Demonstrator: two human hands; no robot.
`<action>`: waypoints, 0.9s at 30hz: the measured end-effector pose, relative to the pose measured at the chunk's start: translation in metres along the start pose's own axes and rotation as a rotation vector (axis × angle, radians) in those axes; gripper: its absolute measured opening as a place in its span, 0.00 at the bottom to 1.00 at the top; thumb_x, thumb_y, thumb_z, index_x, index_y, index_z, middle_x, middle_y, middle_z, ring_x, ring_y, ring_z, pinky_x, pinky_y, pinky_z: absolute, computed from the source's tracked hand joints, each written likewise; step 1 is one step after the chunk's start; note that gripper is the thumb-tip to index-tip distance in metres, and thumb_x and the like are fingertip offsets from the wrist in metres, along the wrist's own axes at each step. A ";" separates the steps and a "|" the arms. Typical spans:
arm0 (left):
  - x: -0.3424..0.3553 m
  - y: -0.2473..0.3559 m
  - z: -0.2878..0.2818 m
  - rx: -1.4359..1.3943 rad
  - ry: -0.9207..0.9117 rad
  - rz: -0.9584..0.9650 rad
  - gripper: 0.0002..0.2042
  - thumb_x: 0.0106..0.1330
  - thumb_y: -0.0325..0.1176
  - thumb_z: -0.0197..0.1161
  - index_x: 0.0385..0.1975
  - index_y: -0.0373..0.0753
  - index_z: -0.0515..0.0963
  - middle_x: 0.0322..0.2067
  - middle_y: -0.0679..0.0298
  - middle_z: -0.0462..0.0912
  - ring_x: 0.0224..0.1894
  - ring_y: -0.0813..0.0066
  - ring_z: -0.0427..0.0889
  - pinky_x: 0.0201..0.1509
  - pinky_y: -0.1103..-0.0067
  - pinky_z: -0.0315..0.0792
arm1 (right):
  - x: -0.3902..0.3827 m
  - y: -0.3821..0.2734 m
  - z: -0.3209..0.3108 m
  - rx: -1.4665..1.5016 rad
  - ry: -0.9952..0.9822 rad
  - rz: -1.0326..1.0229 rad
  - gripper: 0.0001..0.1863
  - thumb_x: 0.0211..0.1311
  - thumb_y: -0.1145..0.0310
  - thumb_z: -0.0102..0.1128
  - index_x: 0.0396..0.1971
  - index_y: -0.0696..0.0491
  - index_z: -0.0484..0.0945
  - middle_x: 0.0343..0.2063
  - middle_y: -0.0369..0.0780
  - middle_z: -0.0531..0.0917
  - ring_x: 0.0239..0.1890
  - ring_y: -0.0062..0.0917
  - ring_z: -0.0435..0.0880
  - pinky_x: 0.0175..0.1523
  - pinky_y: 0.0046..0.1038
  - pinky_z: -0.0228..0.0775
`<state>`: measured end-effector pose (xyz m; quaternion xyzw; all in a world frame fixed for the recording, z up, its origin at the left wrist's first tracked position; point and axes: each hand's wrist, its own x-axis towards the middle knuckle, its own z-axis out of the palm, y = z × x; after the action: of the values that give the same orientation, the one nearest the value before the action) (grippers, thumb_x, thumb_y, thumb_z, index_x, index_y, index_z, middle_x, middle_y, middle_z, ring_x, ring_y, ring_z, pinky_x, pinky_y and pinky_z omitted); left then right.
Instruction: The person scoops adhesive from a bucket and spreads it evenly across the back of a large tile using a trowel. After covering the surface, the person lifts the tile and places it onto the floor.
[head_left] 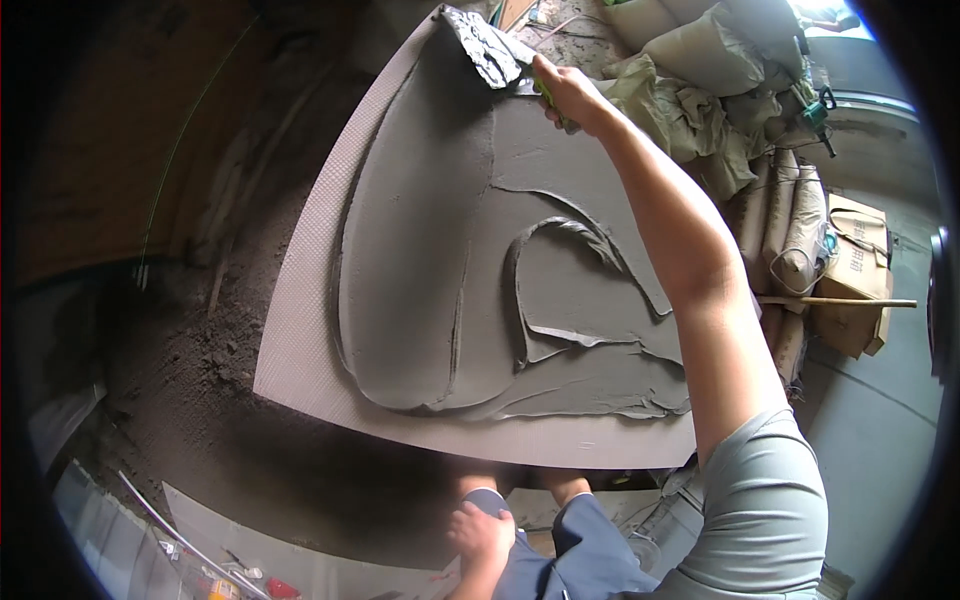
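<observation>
My right hand (568,97) grips the green handle of a wide metal trowel (485,48) at the far upper corner of a large pale textured tile (300,330). Grey mortar cakes the trowel blade. A thick grey mortar layer (415,250) covers most of the tile, with a smooth swept band on the left and curved ridges at the centre and right. My right arm stretches over the tile's right side. My left hand (482,530) rests on my leg below the tile's near edge, its fingers loosely bent and holding nothing.
Pale sacks (680,55) are piled behind the tile. At the right are a green power tool (815,110), stacked bags (795,230), a cardboard box (850,280) and a wooden stick (840,302). Dark loose material (210,360) lies left of the tile; a metal rod (180,535) is at lower left.
</observation>
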<state>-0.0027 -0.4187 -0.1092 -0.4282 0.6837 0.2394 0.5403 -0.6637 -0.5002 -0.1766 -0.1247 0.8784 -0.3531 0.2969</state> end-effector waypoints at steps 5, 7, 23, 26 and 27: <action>-0.004 0.004 -0.001 -0.043 0.006 -0.013 0.31 0.56 0.48 0.64 0.55 0.31 0.70 0.53 0.42 0.76 0.59 0.46 0.75 0.67 0.59 0.64 | 0.005 0.000 0.022 -0.014 -0.091 0.051 0.32 0.73 0.34 0.42 0.26 0.50 0.66 0.16 0.32 0.70 0.13 0.15 0.68 0.17 0.24 0.61; -0.003 0.004 -0.003 -0.033 -0.015 -0.019 0.31 0.56 0.48 0.64 0.55 0.31 0.70 0.53 0.43 0.76 0.59 0.46 0.75 0.67 0.59 0.64 | -0.001 0.008 0.025 -0.022 -0.153 0.038 0.31 0.74 0.34 0.41 0.26 0.49 0.65 0.16 0.33 0.70 0.13 0.15 0.67 0.17 0.25 0.60; -0.011 0.015 0.016 -0.012 0.016 -0.015 0.34 0.57 0.49 0.65 0.58 0.32 0.69 0.53 0.44 0.75 0.59 0.47 0.75 0.67 0.59 0.64 | -0.117 -0.017 0.094 -0.295 -0.360 -0.095 0.38 0.74 0.34 0.38 0.42 0.58 0.80 0.34 0.54 0.85 0.40 0.49 0.86 0.49 0.45 0.76; -0.014 0.014 0.020 -0.005 0.027 -0.013 0.33 0.57 0.49 0.64 0.58 0.32 0.69 0.53 0.44 0.75 0.59 0.46 0.75 0.66 0.59 0.64 | -0.143 -0.017 0.121 -0.308 -0.395 -0.157 0.37 0.75 0.36 0.40 0.40 0.59 0.80 0.38 0.57 0.85 0.48 0.55 0.83 0.53 0.48 0.74; -0.014 0.011 0.022 -0.004 0.031 -0.023 0.33 0.57 0.49 0.64 0.58 0.32 0.69 0.53 0.44 0.75 0.59 0.46 0.75 0.66 0.59 0.64 | -0.158 -0.024 0.133 -0.290 -0.409 -0.158 0.37 0.75 0.36 0.40 0.38 0.60 0.80 0.38 0.58 0.85 0.47 0.55 0.83 0.53 0.48 0.74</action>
<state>0.0006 -0.3906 -0.1038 -0.4411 0.6865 0.2278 0.5313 -0.4568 -0.5227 -0.1681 -0.3030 0.8290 -0.2130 0.4190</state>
